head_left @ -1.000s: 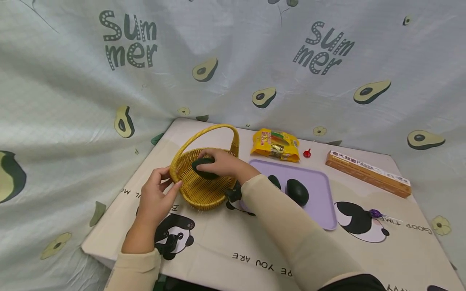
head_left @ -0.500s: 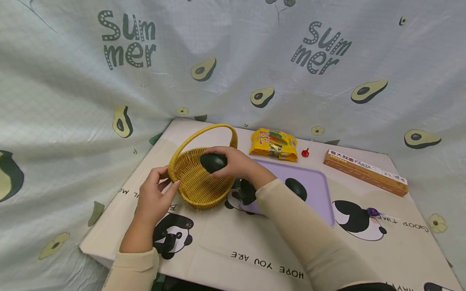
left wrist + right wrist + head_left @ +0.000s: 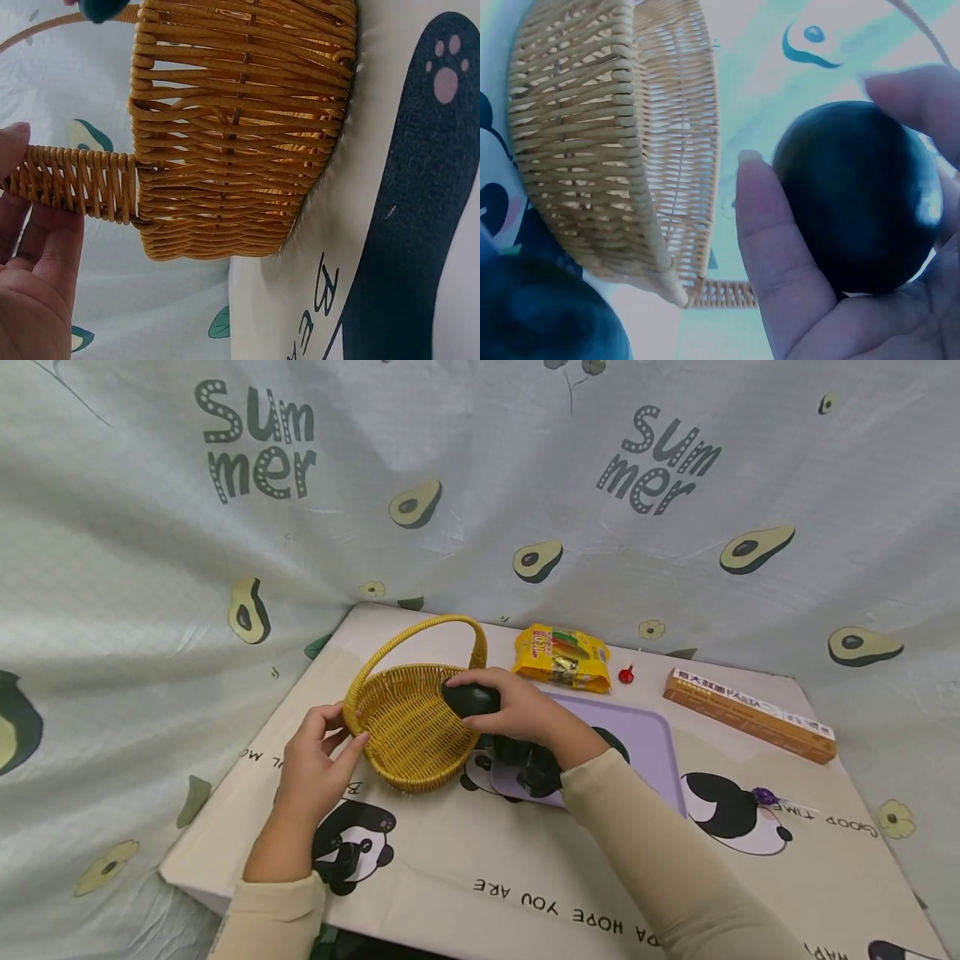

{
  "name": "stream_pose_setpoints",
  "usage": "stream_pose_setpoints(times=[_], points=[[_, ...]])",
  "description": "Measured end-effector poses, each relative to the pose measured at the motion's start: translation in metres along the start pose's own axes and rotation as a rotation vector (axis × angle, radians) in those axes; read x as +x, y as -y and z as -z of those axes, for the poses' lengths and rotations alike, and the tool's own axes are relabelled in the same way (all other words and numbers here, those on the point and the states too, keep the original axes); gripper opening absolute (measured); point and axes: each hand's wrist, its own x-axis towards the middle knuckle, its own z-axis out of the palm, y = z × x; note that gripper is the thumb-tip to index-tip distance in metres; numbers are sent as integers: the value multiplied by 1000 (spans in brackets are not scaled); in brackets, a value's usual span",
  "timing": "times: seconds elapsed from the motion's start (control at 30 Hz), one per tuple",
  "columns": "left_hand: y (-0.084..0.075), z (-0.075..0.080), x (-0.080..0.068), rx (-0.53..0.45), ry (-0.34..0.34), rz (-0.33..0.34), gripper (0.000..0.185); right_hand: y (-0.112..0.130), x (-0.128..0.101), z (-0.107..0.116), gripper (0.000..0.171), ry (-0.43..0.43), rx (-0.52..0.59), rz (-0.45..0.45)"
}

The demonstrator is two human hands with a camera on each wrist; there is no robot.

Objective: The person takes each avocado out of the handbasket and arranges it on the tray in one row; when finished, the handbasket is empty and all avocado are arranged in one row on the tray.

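The right hand [image 3: 517,708] grasps an avocado [image 3: 470,698] above the basket [image 3: 408,727] rim, the left hand [image 3: 318,768] pinches the rim, and next I judge the avocado must be lowered onto the tray [image 3: 652,739] beside the basket.

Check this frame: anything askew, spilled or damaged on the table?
Nothing stands out. The basket sits upright, its weave whole in both wrist views; the left hand holds its handle base. The right hand grips a whole avocado above the rim. The purple tray, snack bag and pasta box lie flat, unspilled.
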Motion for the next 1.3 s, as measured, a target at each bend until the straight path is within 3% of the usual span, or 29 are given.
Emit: stream_pose_setpoints(times=[0.23,0.4,0.57,0.67,0.87,1.0,1.17,1.3], points=[[-2,-1,0,5,-5,0,47,-7,-22,11,61,-46,6,-84],[-2,-1,0,17,-1,6,47,-18,-37,19,54,-140,10,-111],[-3,-2,0,15,-2,8,47,-29,-48,29,42,-220,97,-119],[-3,-2,0,5,-6,0,47,-31,-54,35,40,-258,85,-184],[-2,-3,0,12,-10,-5,48,-37,-67,47,55,-294,17,-312],[-3,-3,0,24,-11,-3,49,-45,-76,55,51,-341,19,-334],[-4,-4,-1,36,-8,22,49,-58,-91,62,45,-433,35,-274],[-4,-4,-1,29,-10,30,49,-68,-102,67,54,-469,15,-296]])
